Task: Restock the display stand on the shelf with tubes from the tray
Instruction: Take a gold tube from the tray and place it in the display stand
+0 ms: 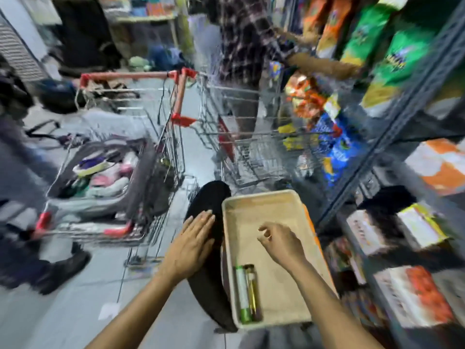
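Observation:
A cream tray rests on a black round seat below me. Two tubes lie side by side at the tray's near left: a white and green tube and a thinner gold tube. My right hand hovers over the middle of the tray with fingers loosely curled and nothing in them. My left hand is flat with straight fingers, just left of the tray and over the black seat. The display stand is not visible in this blurred frame.
Two wire shopping carts stand ahead: a left cart full of clothes and a right cart with snack packs. Metal shelving with boxes and bags runs along the right. A person in a plaid shirt stands beyond the carts.

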Action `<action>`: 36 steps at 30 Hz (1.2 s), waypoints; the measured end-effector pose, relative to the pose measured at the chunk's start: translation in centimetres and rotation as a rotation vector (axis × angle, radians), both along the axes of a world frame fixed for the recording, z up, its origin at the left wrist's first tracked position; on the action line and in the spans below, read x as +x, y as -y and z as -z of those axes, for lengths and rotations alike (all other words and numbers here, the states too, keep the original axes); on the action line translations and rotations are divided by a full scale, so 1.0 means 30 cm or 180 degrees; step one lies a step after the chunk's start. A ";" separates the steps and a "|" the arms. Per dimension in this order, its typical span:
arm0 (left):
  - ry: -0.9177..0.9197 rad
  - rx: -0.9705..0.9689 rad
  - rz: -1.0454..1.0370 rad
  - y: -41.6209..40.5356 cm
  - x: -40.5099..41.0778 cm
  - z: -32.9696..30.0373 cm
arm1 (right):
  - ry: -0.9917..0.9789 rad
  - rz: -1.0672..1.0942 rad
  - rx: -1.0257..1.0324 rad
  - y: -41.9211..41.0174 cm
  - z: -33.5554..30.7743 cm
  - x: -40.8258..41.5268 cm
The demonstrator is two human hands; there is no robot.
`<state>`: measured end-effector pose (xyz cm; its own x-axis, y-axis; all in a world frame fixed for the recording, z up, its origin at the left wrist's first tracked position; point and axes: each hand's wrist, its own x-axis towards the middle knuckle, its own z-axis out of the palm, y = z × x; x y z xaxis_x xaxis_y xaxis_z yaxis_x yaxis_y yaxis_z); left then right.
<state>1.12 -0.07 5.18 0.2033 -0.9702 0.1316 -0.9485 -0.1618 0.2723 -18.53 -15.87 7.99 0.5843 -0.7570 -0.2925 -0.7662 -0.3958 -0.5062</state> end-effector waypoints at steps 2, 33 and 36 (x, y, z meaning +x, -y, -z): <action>-0.0250 0.0031 -0.0222 -0.035 0.021 0.049 | -0.0203 -0.0101 0.0223 -0.048 0.115 0.024; 0.0384 0.0721 -0.0342 -0.060 0.022 0.187 | -0.0894 -0.0672 0.0366 -0.040 0.188 0.137; 0.0451 0.0874 -0.0395 -0.053 0.010 0.185 | -0.0526 -0.0894 0.0226 0.024 -0.070 0.072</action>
